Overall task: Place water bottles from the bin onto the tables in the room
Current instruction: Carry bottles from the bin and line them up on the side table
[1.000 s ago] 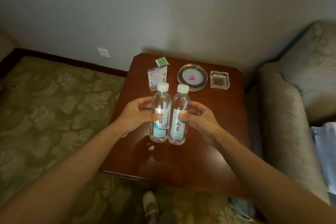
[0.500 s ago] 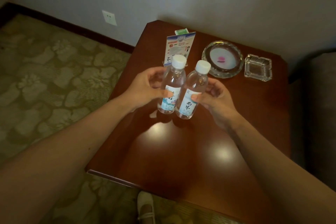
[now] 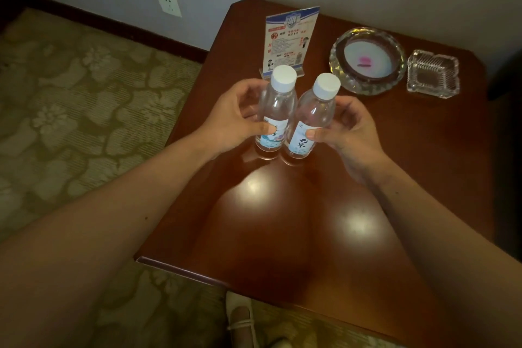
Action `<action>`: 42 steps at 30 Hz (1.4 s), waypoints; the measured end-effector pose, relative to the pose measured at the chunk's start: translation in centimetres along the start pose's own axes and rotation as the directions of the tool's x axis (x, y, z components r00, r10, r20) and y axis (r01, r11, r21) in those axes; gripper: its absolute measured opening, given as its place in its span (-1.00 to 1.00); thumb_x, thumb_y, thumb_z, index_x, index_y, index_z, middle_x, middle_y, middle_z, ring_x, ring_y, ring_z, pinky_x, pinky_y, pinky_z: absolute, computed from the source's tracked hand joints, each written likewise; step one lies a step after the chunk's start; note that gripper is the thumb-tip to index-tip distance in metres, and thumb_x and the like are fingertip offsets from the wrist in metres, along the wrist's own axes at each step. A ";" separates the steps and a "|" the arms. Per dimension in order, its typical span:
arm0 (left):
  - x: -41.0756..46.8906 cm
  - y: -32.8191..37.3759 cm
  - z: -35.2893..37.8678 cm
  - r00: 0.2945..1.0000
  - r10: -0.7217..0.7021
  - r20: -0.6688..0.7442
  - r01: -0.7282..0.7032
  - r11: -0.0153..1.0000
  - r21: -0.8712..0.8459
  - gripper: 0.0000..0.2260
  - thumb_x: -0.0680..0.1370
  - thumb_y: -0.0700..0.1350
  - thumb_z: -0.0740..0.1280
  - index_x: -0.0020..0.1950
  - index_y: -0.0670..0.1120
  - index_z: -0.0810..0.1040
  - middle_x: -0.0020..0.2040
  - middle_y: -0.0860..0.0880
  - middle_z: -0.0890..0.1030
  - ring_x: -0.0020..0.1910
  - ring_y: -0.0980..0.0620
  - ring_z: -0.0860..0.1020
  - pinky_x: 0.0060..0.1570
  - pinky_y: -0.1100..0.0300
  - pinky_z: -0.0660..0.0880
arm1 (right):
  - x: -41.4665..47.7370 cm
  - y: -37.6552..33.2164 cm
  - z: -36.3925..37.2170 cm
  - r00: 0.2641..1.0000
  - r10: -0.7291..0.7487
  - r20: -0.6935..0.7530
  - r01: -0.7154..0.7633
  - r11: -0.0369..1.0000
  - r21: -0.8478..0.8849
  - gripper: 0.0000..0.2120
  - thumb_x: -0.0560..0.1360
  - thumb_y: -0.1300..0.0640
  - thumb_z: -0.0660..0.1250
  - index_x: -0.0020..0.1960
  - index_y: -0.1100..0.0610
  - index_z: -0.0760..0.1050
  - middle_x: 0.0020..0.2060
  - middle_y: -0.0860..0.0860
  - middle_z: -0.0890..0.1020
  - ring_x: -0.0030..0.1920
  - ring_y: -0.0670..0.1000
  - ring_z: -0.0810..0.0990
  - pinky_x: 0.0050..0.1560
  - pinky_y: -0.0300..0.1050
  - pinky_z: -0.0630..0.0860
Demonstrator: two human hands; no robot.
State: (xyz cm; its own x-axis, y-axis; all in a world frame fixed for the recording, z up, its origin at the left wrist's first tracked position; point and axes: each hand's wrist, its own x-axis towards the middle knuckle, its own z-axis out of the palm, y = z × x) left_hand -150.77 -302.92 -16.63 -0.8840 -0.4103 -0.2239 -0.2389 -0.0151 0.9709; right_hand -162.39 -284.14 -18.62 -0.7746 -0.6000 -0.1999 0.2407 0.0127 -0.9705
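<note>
Head cam, looking down at a glossy wooden table (image 3: pixel 282 220). Two small water bottles with white caps sit side by side near the middle of it, and their bases look like they're down on the wood. The left hand (image 3: pixel 234 118) is wrapped around the left bottle (image 3: pixel 278 110), thumb across the label. The right hand (image 3: pixel 350 133) grips the right bottle (image 3: pixel 310 121) the same way. The bottles are just about touching low down, and the right one leans out a bit at the top.

Behind them, toward the wall: a standing sign card (image 3: pixel 291 39), then a round glass dish (image 3: pixel 367 61), then a square glass ashtray (image 3: pixel 433 73) at the far right, all apart from the bottles. Off the table there's patterned carpet (image 3: pixel 70 93), a wall socket (image 3: pixel 168 3) and a pale shoe (image 3: pixel 240 316) at the bottom edge.
</note>
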 end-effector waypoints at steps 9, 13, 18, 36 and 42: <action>0.5 -1.6 -0.1 0.997 -0.041 0.059 0.041 0.999 0.011 -0.37 0.34 -0.55 0.44 0.24 -0.02 0.41 0.26 -0.04 0.53 0.19 0.12 0.57 0.16 0.27 0.54 | -0.3 1.7 -0.2 1.000 -0.018 -0.013 0.017 0.999 -0.042 -0.41 0.22 0.61 0.48 0.05 0.09 0.46 0.01 0.03 0.64 -0.01 -0.08 0.69 -0.05 -0.17 0.60; 0.7 -1.8 -0.1 0.995 -0.046 0.092 0.045 0.999 0.012 -0.36 0.35 -0.55 0.42 0.26 -0.01 0.40 0.27 0.00 0.52 0.23 0.12 0.56 0.17 0.28 0.53 | -0.5 1.9 -0.4 0.999 -0.032 -0.007 0.031 0.995 -0.095 -0.40 0.24 0.58 0.50 0.07 0.05 0.45 0.04 -0.01 0.63 0.03 -0.09 0.68 0.00 -0.19 0.59; 0.4 -2.1 0.3 0.995 -0.043 0.092 0.043 0.999 -0.003 -0.34 0.34 -0.60 0.38 0.28 -0.06 0.37 0.25 0.00 0.51 0.19 0.17 0.56 0.13 0.33 0.52 | -0.9 1.8 -0.6 0.999 -0.030 0.024 0.034 0.986 -0.166 -0.36 0.25 0.56 0.52 0.10 -0.01 0.44 0.10 -0.05 0.61 0.09 -0.14 0.65 0.01 -0.22 0.58; -3.6 -1.9 2.2 0.981 -0.193 -0.011 0.181 0.897 0.403 0.07 0.38 -0.28 0.55 0.62 0.06 -0.15 0.55 -0.09 0.03 0.53 0.00 0.13 0.35 0.29 0.08 | -6.0 1.4 0.0 0.985 0.142 -0.098 -0.173 0.798 -0.577 -0.01 0.37 0.12 0.58 0.61 0.00 0.05 0.57 0.03 0.18 0.51 -0.11 0.17 0.44 -0.23 0.16; -9.9 0.0 3.5 0.970 -0.241 -0.025 0.207 0.772 0.601 0.03 0.43 -0.09 0.53 0.61 0.04 -0.19 0.57 -0.06 -0.04 0.55 -0.09 0.08 0.53 0.06 0.08 | -11.8 -2.1 0.9 0.964 0.199 -0.177 -0.260 0.551 -0.793 -0.06 0.44 -0.07 0.48 0.62 -0.10 -0.03 0.62 0.04 -0.03 0.61 0.09 -0.17 0.57 0.20 -0.17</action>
State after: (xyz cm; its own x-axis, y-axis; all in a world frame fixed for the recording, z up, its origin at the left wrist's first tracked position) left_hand -143.38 -295.62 -14.74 -0.7903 -0.4172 -0.4487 -0.6087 0.4510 0.6527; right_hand -153.21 -277.82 -14.07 -0.8024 -0.4337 -0.4099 -0.1300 0.7974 -0.5893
